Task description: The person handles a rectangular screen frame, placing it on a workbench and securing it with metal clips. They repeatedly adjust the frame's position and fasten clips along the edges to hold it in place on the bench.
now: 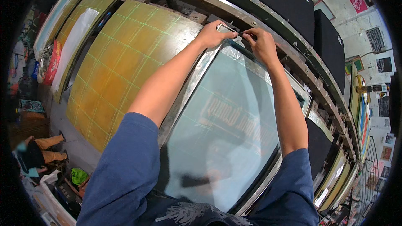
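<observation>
A screen printing frame (180, 111) with a metal rim and pale blue mesh lies in front of me. Faint lettering and a design show through the mesh. My left hand (210, 36) is closed at the far left corner, its thumb stretched toward the right hand. Beside its fingers is a thin, bent, light metal piece (224, 26). My right hand (262, 45) pinches a thin dark rod (240, 33), which reaches toward the left thumb. What the rod is, and how it meets the metal piece, is too small to make out.
A long metal rail (268, 33) with bolts runs past the frame's far end. Left lies a yellow-brown board (125, 58) with green grid lines. Black panels (289, 4) stand beyond the rail. At lower left is another person (48, 148); a red package (52, 65) sits farther left.
</observation>
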Tool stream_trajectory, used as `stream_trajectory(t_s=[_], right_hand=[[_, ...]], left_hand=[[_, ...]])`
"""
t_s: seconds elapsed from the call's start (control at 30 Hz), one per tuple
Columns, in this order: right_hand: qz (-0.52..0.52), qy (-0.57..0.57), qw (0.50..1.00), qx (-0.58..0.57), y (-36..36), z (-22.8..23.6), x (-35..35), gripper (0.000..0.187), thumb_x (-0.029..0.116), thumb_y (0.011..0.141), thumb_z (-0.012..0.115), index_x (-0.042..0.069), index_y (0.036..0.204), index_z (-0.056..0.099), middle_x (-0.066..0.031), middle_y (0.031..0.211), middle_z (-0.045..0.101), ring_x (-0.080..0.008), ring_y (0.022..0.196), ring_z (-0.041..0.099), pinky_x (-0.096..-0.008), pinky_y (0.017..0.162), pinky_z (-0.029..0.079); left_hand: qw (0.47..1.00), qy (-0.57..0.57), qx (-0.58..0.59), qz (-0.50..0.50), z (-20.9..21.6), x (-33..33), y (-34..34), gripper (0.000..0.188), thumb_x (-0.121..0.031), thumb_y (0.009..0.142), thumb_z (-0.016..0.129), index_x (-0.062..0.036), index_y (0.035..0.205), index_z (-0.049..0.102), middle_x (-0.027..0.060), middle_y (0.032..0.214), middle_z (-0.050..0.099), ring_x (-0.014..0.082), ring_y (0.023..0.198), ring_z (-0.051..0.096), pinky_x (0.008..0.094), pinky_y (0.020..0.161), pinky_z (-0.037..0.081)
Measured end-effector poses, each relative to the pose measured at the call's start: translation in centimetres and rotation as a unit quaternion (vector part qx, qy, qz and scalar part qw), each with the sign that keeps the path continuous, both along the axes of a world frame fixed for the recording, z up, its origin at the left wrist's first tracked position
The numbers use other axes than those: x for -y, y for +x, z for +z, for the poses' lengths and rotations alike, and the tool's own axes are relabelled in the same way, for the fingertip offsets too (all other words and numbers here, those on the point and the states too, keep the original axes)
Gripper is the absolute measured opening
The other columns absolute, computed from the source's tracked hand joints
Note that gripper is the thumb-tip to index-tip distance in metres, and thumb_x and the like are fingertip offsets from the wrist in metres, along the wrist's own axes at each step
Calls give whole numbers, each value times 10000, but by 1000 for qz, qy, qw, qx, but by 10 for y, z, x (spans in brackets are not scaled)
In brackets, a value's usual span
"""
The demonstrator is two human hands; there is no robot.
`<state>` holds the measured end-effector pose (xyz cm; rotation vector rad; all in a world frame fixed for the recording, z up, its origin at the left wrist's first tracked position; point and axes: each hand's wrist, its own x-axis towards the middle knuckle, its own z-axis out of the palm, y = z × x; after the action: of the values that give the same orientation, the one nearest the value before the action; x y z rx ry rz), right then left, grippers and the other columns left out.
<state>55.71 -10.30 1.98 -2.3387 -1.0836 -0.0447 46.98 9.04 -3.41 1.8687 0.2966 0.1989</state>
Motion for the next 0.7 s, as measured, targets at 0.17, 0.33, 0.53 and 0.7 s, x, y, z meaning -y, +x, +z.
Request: stream_trajectory(t_s=[0.17,0.33,0.53,0.7], right_hand=[[-1,-33,999,8,6,14,-13,217,231,881,683,52,987,746,-189,957,718,-364,905,690,-435,805,526],[-33,21,997,-59,11,9,3,240,247,892,685,36,989,745,-198,938,717,-360,872,691,-418,795,513],[-18,104,986,-130,11,-14,4,271,274,905,671,39,1021,741,-188,961,725,-343,893,694,-389,820,512],[11,39,998,-41,16,-2,-3,251,257,910,662,36,1003,733,-201,934,708,-367,882,676,-415,787,509]], left_hand=[[999,28,23,18,-13,-7,4,641,-525,697,847,-36,1080,686,152,1085,715,274,1014,669,359,914,496],[999,24,16,17,-10,-3,2,666,-548,687,838,-32,1079,685,167,1101,707,287,1030,665,373,920,493],[998,57,3,32,0,0,-1,631,-517,690,844,-33,1063,687,156,1070,711,265,1009,666,367,912,492],[998,49,0,29,1,1,-2,631,-495,690,853,-25,1073,678,140,1048,713,229,986,661,354,899,492]])
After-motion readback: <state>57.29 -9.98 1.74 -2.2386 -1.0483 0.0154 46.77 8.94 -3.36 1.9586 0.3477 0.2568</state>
